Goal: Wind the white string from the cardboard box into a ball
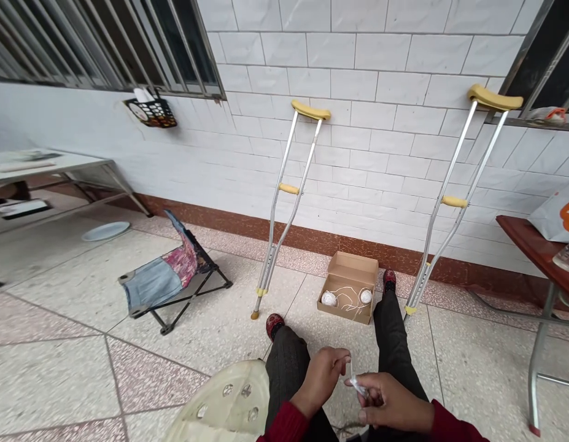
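Note:
Low over my lap, my left hand (pixel 325 376) pinches a strand of white yarn (pixel 352 366) between thumb and forefinger. The strand runs taut to a small bunched white yarn piece (pixel 358 386), which the fingers of my right hand (pixel 394 402) grip. Whether a thin tool sits in that bunch, I cannot tell. Beyond my hands, on the floor between my feet, lies an open cardboard box (pixel 343 312). Inside it are a white yarn ball (pixel 329 299) on the left and another yarn ball (pixel 366 296) on the right, with loose strands around them.
Two crutches, a left crutch (pixel 288 189) and a right crutch (pixel 454 201), lean on the tiled wall (pixel 348 132). A low folding chair (pixel 174 273) stands at left. A pale plastic stool (pixel 229 405) is beside my left leg. At right is a brown table (pixel 533 245).

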Demonstrator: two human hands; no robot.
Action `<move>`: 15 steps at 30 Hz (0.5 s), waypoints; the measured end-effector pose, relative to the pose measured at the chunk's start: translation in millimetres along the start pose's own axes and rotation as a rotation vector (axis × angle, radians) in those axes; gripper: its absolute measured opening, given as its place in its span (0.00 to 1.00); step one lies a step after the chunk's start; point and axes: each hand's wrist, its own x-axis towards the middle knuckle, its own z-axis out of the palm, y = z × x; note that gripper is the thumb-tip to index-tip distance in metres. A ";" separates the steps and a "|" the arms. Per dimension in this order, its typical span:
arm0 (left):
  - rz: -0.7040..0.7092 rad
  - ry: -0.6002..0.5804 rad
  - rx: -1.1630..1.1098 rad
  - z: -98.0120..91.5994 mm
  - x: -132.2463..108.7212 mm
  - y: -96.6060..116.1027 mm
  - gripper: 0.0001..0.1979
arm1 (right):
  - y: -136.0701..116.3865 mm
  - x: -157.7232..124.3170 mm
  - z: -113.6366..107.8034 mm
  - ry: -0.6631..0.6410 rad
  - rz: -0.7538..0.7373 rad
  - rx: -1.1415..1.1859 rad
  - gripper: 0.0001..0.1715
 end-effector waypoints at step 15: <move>-0.079 -0.062 0.294 20.9 -32.3 3.0 0.13 | 66.8 36.1 -34.2 0.155 0.052 -0.351 0.59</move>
